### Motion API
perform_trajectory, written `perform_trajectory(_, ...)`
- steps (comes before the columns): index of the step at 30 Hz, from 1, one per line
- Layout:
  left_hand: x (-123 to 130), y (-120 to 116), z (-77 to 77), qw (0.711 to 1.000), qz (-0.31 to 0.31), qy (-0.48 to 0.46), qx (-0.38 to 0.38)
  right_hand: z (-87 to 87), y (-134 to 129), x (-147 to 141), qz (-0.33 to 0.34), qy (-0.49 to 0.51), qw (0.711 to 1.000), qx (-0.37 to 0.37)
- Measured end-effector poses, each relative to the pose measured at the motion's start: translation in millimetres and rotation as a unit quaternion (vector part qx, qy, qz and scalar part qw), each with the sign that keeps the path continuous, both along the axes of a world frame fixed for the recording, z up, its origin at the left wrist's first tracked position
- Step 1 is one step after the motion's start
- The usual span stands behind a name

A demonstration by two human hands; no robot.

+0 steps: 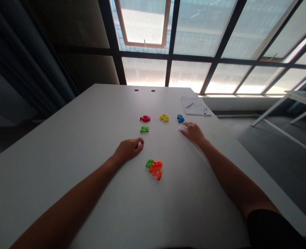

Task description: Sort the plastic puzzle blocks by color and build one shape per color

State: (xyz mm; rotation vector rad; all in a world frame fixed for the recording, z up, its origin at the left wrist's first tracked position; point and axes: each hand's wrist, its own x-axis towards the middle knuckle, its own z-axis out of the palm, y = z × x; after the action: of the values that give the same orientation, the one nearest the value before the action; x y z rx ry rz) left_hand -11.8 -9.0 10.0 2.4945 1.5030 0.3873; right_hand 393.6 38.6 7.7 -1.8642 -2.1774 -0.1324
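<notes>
**Two grips on a white tabletop, coloured plastic puzzle pieces between them**

Left grip [128, 150] low on the tabletop [51, 180], fingers curled loosely together, nothing clearly clamped (a pale speck at the fingertips, too small to tell). Right grip [193, 133] further forward, near the right edge, fingers close together and angled toward the centre, lying on a small whitish piece [183, 128]; whether clamped or merely touching, impossible to tell.

Across the middle of the tabletop, a row of three flat pieces: red piece [145, 118], yellow piece [164, 118], blue piece [180, 118], the blue one just ahead of the right grip. Directly below the red, a green piece [144, 129], near the left grip.

Closer to the near edge, a green-and-orange cluster [155, 169], pieces touching, long axis slanting from upper left to lower right.

By the far right corner, paper sheets [194, 105] with a pen [189, 104] on top.
</notes>
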Motion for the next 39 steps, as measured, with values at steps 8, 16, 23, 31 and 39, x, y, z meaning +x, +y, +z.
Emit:
perform_trajectory(8,1.0,-0.4,1.3,1.000,0.004,0.001,-0.001,0.1,0.7,-3.5,0.006,0.003,1.000,0.006)
perform_trajectory(16,1.0,-0.2,0.7,1.000,0.001,0.001,0.006,16.1,-8.2,-17.8,0.052,0.027,0.997,0.055)
perform_trajectory(23,1.1,-0.7,1.2,1.000,0.004,0.005,0.005,64.5,-57.2,-87.0,0.403,0.197,0.868,-0.215)
perform_trajectory(31,1.3,-0.3,0.5,1.000,0.003,0.005,0.006,56.0,-78.0,-116.7,0.479,0.154,0.806,-0.312)
perform_trajectory(39,1.2,-0.8,1.1,1.000,0.003,0.005,0.004,46.4,-48.5,-84.9,0.391,0.124,0.883,-0.230)
